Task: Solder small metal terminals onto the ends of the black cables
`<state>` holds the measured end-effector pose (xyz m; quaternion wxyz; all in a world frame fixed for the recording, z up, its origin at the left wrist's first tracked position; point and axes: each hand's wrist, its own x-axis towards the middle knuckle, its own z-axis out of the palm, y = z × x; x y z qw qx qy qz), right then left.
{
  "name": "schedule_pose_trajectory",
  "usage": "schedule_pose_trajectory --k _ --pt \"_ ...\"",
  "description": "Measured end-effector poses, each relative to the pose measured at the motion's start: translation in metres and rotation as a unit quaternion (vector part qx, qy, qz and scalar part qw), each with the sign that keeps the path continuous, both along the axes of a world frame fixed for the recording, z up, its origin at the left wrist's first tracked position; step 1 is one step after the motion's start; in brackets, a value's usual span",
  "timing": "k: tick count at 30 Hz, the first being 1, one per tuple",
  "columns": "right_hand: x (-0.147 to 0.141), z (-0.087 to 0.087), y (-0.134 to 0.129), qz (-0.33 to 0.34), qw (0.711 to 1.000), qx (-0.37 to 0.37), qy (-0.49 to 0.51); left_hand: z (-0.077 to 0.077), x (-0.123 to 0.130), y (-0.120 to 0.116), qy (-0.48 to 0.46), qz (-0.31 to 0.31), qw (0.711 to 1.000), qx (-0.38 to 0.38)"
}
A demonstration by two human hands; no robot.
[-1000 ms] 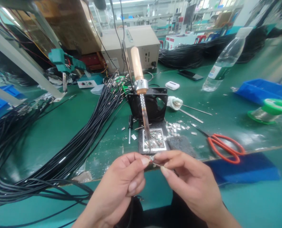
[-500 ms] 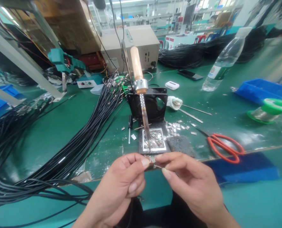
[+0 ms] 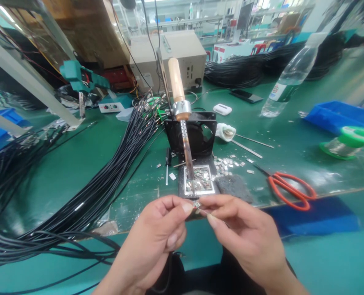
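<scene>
At the bench's front edge, my left hand (image 3: 160,229) pinches the end of a black cable, with a small metal connector (image 3: 196,203) at its fingertips. My right hand (image 3: 246,233) is closed just beside it, a thin silvery wire (image 3: 202,211) between thumb and fingers reaching toward the connector. Fingertips hide part of both. Directly above, a soldering iron (image 3: 188,159) with a wooden handle is clamped pointing down, its tip close to the connector; whether they touch I cannot tell. Behind the hands, a square white-rimmed tray (image 3: 185,180) holds small metal connectors.
Black cables (image 3: 108,176) sweep across the left side. A black fan frame (image 3: 175,137) stands behind the iron. To the right lie orange-handled scissors (image 3: 288,190), a dark sponge-like pad (image 3: 232,186), a solder spool (image 3: 341,145), a blue bin (image 3: 338,116) and a water bottle (image 3: 292,78).
My right hand has shifted slightly left and up, and its thumb and fingers sit a little differently on the wire. My left hand has barely moved.
</scene>
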<state>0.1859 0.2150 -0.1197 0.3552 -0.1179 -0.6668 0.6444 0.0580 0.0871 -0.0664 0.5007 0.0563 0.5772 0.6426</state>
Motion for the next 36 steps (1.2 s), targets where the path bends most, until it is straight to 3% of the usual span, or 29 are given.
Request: schedule_pose_trajectory --k 26,36 --pt "-0.005 0.001 -0.005 -0.027 0.999 -0.029 -0.012 -0.004 0.001 0.003 0.009 0.019 1.0 0.013" --pt "-0.006 -0.001 -0.008 -0.022 0.999 -0.044 -0.015 -0.012 0.016 0.004 0.159 0.082 0.982 -0.064"
